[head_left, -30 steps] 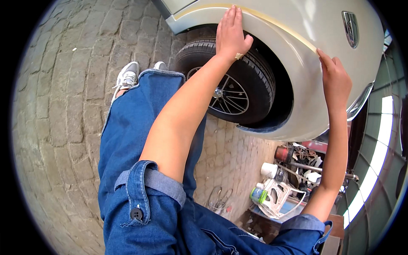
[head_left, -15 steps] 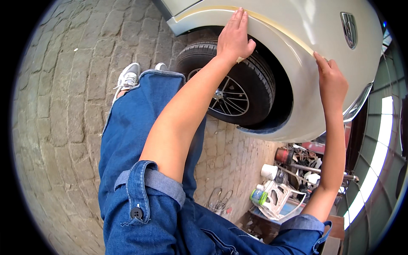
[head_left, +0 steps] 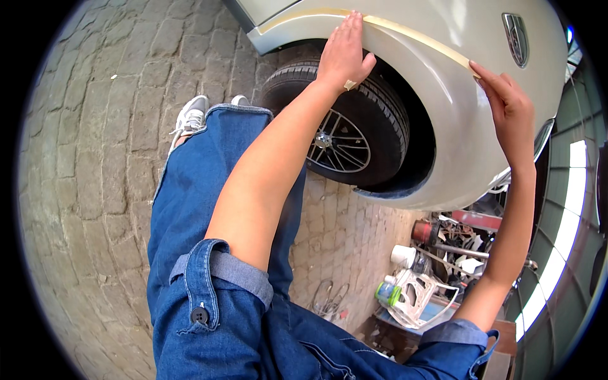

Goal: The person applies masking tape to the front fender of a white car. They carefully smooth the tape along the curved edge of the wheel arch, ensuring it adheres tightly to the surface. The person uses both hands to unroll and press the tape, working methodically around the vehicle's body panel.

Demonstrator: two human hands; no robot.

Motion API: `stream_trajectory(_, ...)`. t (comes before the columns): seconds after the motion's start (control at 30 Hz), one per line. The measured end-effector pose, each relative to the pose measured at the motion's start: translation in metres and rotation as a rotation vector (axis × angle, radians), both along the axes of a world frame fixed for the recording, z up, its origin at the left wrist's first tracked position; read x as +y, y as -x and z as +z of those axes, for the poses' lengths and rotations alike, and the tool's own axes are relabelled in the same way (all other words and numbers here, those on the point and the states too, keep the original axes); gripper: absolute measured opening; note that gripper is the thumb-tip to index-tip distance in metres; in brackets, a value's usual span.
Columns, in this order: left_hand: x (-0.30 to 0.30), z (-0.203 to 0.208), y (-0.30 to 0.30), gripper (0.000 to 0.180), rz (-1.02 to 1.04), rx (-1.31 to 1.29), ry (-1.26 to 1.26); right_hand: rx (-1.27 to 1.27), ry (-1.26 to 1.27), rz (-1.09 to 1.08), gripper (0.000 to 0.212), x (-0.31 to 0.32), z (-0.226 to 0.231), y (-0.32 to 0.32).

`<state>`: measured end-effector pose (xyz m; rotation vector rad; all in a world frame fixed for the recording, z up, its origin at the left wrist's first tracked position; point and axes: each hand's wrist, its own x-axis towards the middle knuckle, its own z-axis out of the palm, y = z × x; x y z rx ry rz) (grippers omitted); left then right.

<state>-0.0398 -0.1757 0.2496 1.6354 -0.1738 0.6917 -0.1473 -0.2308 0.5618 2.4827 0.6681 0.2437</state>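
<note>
A strip of pale yellow masking tape [head_left: 418, 36] follows the curve above the wheel arch on a light-coloured car fender [head_left: 468, 126]. Extended fingers of my left hand [head_left: 345, 57] lie flat on the strip near the top of the arch, thumb apart. Further right, my right hand [head_left: 508, 104] pinches the tape's right end between thumb and index finger, close to the panel. Between the hands the strip runs fairly straight; whether it touches the paint there I cannot tell. A small piece of tape [head_left: 349, 85] sticks to my left wrist.
Below the arch stands a black tyre [head_left: 386, 120] with a spoked silver rim. A chrome side trim [head_left: 516, 40] is set in the fender. At lower right are a white bucket [head_left: 403, 255], a white plastic frame [head_left: 421, 297] and mixed scrap. Paving stones [head_left: 114, 177] cover the ground.
My right hand has shifted right and turned, its fingertips slightly higher with the tape's end. The strip between my hands looks straighter. My left hand stays at nearly the same spot.
</note>
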Motion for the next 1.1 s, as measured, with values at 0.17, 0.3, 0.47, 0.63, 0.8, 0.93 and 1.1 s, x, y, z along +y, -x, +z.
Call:
stream_trajectory(0.17, 0.003, 0.002, 0.002, 0.082, -0.017, -0.001, -0.010, -0.082, 0.122, -0.031, 0.028, -0.027, -0.002, 0.002)
stream_trajectory(0.3, 0.000, 0.005, 0.005, 0.081, -0.029, 0.020, -0.010, -0.156, 0.232, -0.093, 0.026, -0.041, -0.012, 0.007)
stream_trajectory(0.47, 0.000, 0.000, 0.002, 0.082, 0.003, 0.007, -0.037, -0.191, 0.338, -0.148, 0.028, -0.041, -0.023, 0.007)
stream_trajectory(0.63, -0.002, 0.003, 0.004, 0.084, -0.009, 0.008, -0.015, -0.217, 0.304, -0.176, 0.028, -0.049, -0.024, 0.005)
stream_trajectory(0.8, -0.004, 0.003, 0.004, 0.084, -0.012, 0.013, -0.017, -0.151, 0.176, -0.205, 0.028, -0.039, -0.012, 0.008)
stream_trajectory(0.93, -0.001, 0.000, 0.003, 0.083, -0.005, 0.025, -0.024, -0.056, 0.105, -0.192, 0.028, 0.014, -0.006, 0.020)
stream_trajectory(1.1, -0.003, 0.002, 0.002, 0.082, -0.034, 0.037, 0.017, 0.012, 0.128, -0.311, 0.034, 0.001, 0.003, 0.015)
